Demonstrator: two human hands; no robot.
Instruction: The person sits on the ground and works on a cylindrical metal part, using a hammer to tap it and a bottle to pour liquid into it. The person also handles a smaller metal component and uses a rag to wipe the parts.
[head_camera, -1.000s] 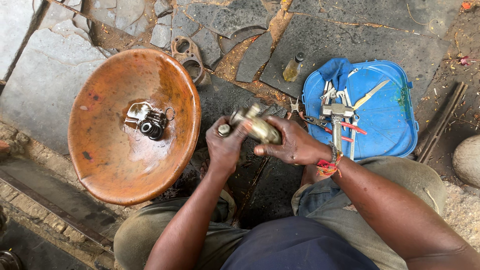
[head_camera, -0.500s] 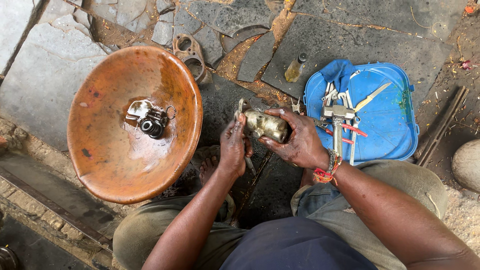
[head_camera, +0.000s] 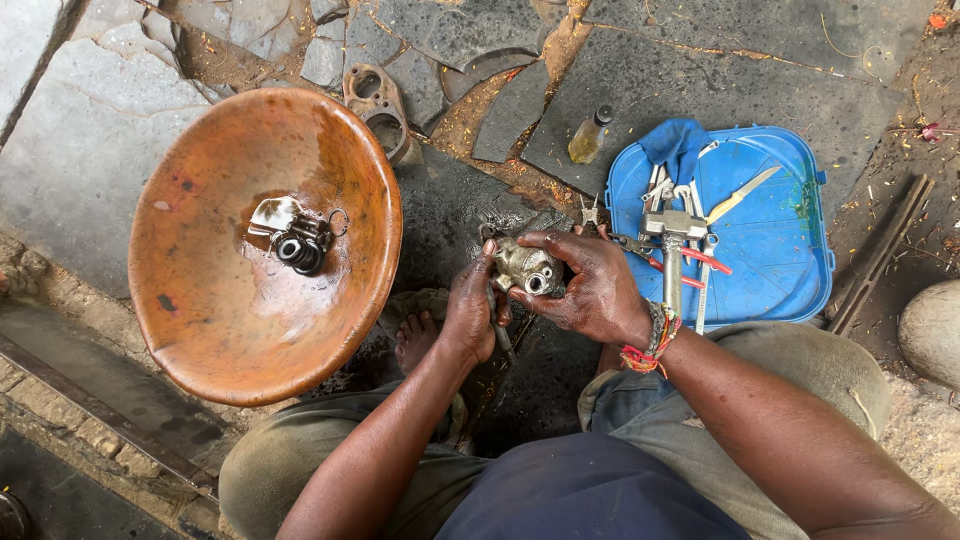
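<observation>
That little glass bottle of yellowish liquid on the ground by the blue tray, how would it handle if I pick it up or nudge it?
The small bottle looks like clear glass, so probably rigid and breakable on the stone paving. It lies tilted on its side, so a nudge would likely roll it. Small and part-filled, it is probably light; the oily-looking contents may make it slippery.

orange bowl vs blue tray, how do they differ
The orange bowl is round, deep and rust-stained; the blue tray is squarish, shallow and plastic-looking. The bowl holds a few small metal parts and rings; the tray holds hand tools and a blue cloth. Both sit on the stone ground, either side of the hands.
</observation>
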